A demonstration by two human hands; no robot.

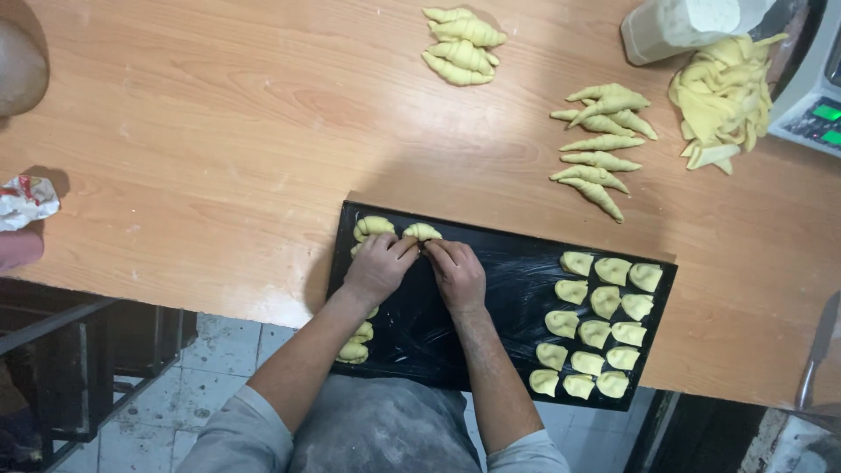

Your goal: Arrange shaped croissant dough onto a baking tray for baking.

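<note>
Head view is showing a wooden table (pixel 219 158) filling most of the frame, with a black baking tray (pixel 491 298) lying at lower centre. Both hands are meeting at the tray's upper left, fingertips pressing down on a folded dough piece (pixel 422 232). Left hand (pixel 379 267) and right hand (pixel 457 273) are lying palm down, fingers curled, forearms reaching up from the bottom edge. Shaped pieces in rows (pixel 596 324) are filling the tray's right end. Rolled crescents (pixel 600 149) are lying upper right.
</note>
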